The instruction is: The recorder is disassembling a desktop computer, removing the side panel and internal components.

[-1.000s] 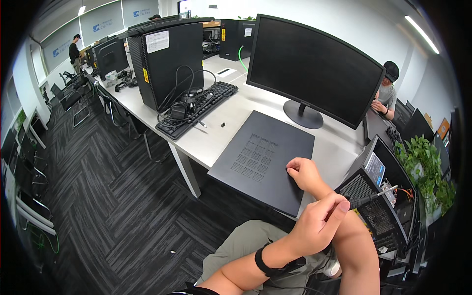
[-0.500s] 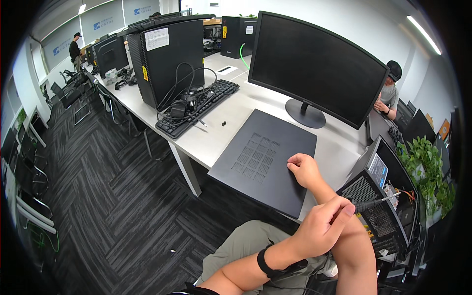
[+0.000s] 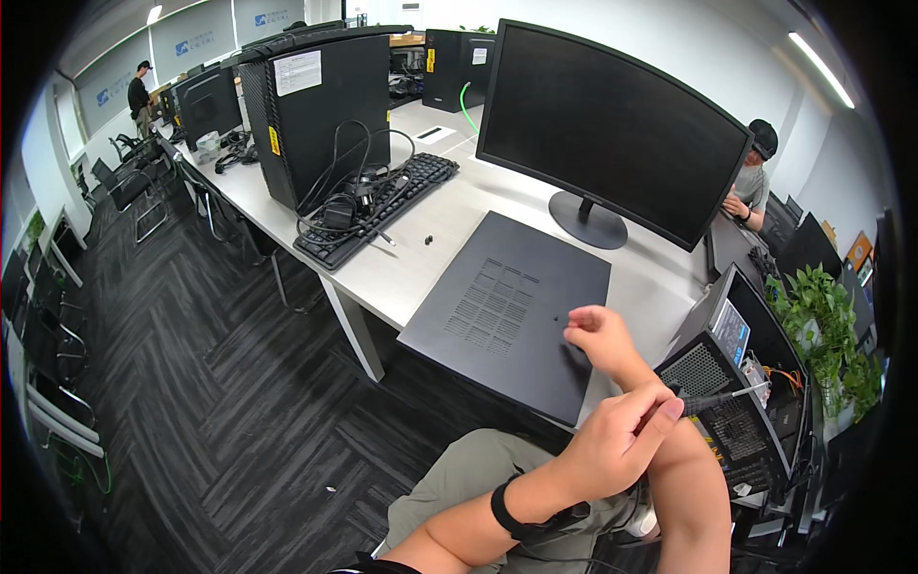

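Note:
My left hand (image 3: 623, 442), with a black band on its wrist, is closed round a screwdriver (image 3: 708, 398) whose shaft points right toward an opened computer case (image 3: 732, 383). The left wrist crosses over my right forearm. My right hand (image 3: 604, 342) hovers over a flat black side panel (image 3: 535, 368) with vent slots; its thumb and index finger are slightly apart, the other fingers curled. Just left of those fingertips a small dark screw (image 3: 557, 318) lies on the panel. More tiny dark screws (image 3: 428, 239) lie on the white desk (image 3: 406, 287) beyond the panel's left edge.
A monitor (image 3: 612, 124) stands behind the panel. On the left are a black computer tower (image 3: 320, 115) and a keyboard (image 3: 421, 187) with cables and an adapter heaped on it. A leafy plant (image 3: 818, 316) is right of the opened case. Another person (image 3: 754, 182) sits behind the monitor.
My right hand has drawn slightly right and its fingertips have parted; a small screw now shows on the panel beside them. My left hand still holds the screwdriver.

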